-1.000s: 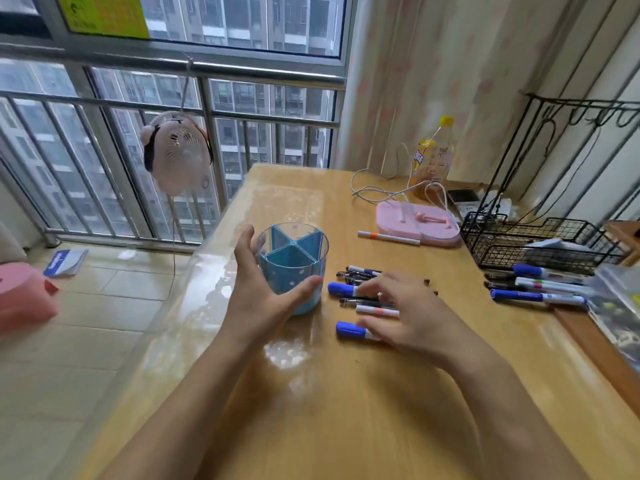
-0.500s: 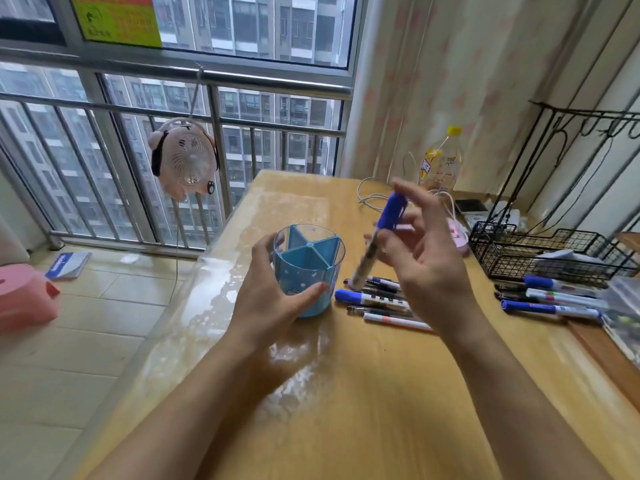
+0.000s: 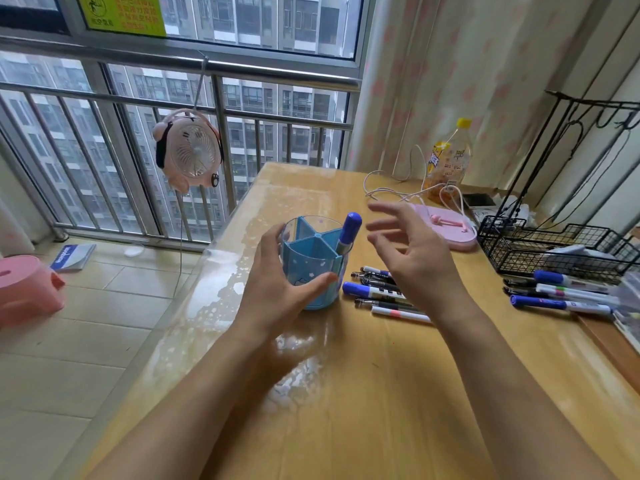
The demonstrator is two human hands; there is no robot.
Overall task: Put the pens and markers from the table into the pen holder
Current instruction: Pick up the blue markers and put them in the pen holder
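Stool (image 3: 27, 292) in pink stands on the floor tiles at the far left, and a booklet (image 3: 71, 258) lies near it by the window rail. A pink fan (image 3: 188, 150) hangs from the rail above. On the table (image 3: 346, 393) the left hand (image 3: 277, 292) is wrapped around the left side of the holder (image 3: 313, 268), with the thumb across the front wall and the fingers behind the rim, so it grips the holder. The holder is blue with clear upper walls and is divided in compartments; it stands upright. One marker (image 3: 348, 235) with a blue cap stands tilted in the right compartment, cap up. Just right of it the right hand (image 3: 412, 258) hangs above the table with fingers spread wide and loose, and it holds nothing. Under this hand, beside the holder, a small pile of pens (image 3: 381, 289) lies on the table, partly hidden by the wrist. Behind the hand there is a pink tray (image 3: 453, 230) with a white cable (image 3: 391, 192) and a bottle (image 3: 448, 161). At the far right a black wire basket (image 3: 554, 251) stands, and in front of it more markers (image 3: 561, 296) lie side by side.
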